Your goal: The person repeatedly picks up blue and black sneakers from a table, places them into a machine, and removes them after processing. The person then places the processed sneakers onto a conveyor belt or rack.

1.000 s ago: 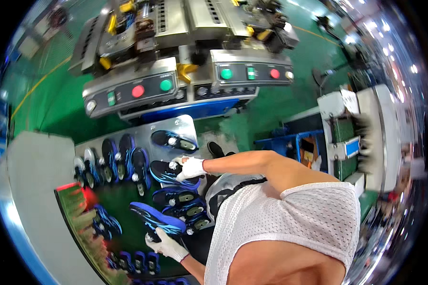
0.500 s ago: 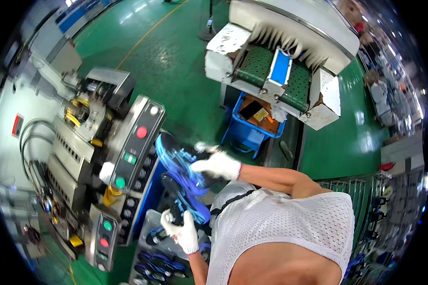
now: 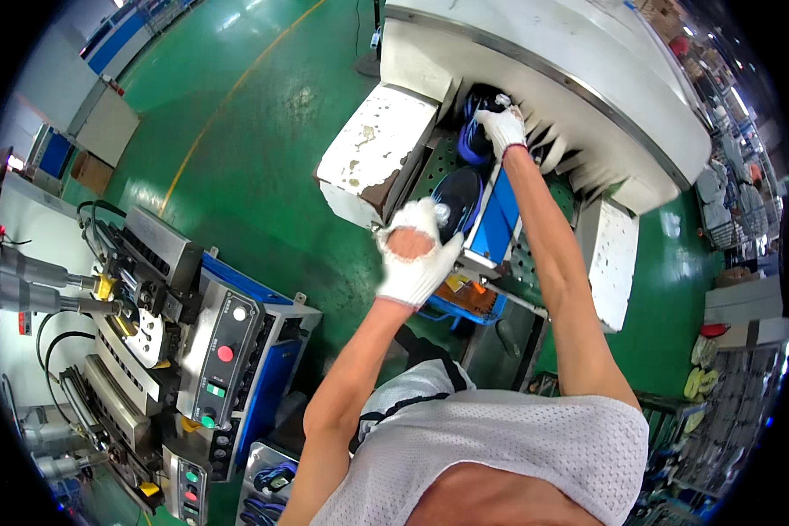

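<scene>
Looking down from the head camera, both arms stretch out to the big white conveyor machine with a green mesh belt (image 3: pixel 430 171) at the far side of the green floor. Left hand in a white cotton glove (image 3: pixel 416 254) sits at the near edge of the belt, fingers curled together, touching the near end of a dark blue and black shoe sole (image 3: pixel 458 200) lying flat on the mesh; can't tell if it's actually pinching it. Right hand, also white-gloved (image 3: pixel 504 127), is farther in under the machine's hood, fingers clamped on a bunched blue and black shoe sole (image 3: pixel 475 131) just left of it. A blue flat divider plate (image 3: pixel 497 219) runs just right of the near sole. Off to the near left stands a grey press control panel with red and green buttons (image 3: pixel 223 351).
</scene>
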`<state>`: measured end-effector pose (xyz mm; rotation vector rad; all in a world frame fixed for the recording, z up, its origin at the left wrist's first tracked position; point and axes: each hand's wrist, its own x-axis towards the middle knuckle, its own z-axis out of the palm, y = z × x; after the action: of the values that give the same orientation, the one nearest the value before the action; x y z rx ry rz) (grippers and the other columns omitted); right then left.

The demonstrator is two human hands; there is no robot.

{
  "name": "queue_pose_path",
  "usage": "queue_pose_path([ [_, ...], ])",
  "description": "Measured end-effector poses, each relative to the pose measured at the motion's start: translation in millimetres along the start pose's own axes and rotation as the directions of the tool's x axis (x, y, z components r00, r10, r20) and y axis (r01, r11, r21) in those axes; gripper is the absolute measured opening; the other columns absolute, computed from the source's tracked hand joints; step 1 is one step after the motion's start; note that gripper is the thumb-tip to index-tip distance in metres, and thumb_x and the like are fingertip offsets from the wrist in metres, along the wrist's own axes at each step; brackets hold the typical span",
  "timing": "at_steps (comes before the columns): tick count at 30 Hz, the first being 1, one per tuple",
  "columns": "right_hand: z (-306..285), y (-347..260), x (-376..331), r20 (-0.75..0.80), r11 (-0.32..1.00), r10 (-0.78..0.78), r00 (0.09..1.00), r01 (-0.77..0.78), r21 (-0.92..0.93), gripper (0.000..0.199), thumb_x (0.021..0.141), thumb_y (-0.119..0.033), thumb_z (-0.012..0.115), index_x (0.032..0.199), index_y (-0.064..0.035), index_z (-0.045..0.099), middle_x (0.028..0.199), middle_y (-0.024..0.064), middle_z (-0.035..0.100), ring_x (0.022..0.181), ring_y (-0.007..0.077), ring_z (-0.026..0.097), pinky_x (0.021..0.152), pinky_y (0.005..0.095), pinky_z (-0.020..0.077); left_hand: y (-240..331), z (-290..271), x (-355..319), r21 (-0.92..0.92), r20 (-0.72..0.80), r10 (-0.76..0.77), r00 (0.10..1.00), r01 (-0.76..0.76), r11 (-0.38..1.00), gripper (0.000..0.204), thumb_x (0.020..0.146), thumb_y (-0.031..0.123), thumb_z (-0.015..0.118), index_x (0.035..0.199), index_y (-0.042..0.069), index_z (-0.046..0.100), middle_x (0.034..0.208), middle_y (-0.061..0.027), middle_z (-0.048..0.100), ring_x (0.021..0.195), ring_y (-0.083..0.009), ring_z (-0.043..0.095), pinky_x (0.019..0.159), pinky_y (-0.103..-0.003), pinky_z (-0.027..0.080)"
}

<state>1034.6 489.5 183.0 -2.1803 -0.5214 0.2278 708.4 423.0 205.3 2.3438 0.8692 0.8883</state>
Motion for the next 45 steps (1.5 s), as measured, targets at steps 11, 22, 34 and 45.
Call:
queue_pose_path([
  [11, 41, 15, 105, 0.621, 0.974, -0.212, 0.754, 0.110, 0.199, 0.043, 0.107, -0.027, 0.045, 0.136, -0.0008, 0.063, 0.138, 0.0121, 0.064, 0.121, 0.0218, 0.061, 0.109, 0.0360, 0.0448, -18, 111, 112, 0.038, -0.024, -0.086, 0.996, 0.087, 0.995, 0.029, 0.086, 0.032, 0.063, 0.094, 0.006, 0.070, 0.101, -0.0222, 0.067, 0.094, -0.0409, 0.066, 0.077, -0.056, 0.050],
  [22, 26, -84, -64, 0.394, 0.328, -0.745, 0.538, 0.810, -0.487, 0.082, 0.098, -0.061, 0.056, 0.151, 0.0003, 0.044, 0.137, 0.0257, 0.061, 0.124, 0.0392, 0.060, 0.107, 0.0430, 0.0458, -78, -114, -383, -0.186, -0.471, -0.778, 0.416, 0.815, 0.548, 0.031, 0.094, 0.033, 0.059, 0.108, 0.007, 0.069, 0.101, -0.0182, 0.069, 0.100, -0.0370, 0.066, 0.089, -0.046, 0.052],
  [34, 162, -55, -654, 0.859, 0.379, -0.318, -0.401, 0.777, 0.503, 0.071, 0.096, -0.034, 0.071, 0.150, 0.0060, 0.045, 0.151, 0.0213, 0.050, 0.136, 0.0272, 0.051, 0.116, 0.0386, 0.0368, 225, 51, -865, -0.864, -0.368, 0.358, -0.858, 0.172, -0.474, 0.048, 0.093, 0.039, 0.067, 0.129, 0.007, 0.061, 0.126, -0.0202, 0.063, 0.120, -0.0385, 0.059, 0.099, -0.051, 0.047],
  [45, 169, 5, -839, 0.863, -0.102, 0.123, -0.489, 0.859, 0.501, 0.071, 0.090, -0.025, 0.072, 0.148, 0.0053, 0.046, 0.146, 0.0248, 0.053, 0.135, 0.0332, 0.054, 0.110, 0.0408, 0.0447, 364, 62, -1101, -0.861, 0.019, 0.686, -0.728, -0.361, -0.359, 0.101, 0.088, 0.069, 0.063, 0.160, 0.010, 0.024, 0.150, -0.0266, 0.044, 0.133, -0.0464, 0.049, 0.103, -0.067, 0.041],
])
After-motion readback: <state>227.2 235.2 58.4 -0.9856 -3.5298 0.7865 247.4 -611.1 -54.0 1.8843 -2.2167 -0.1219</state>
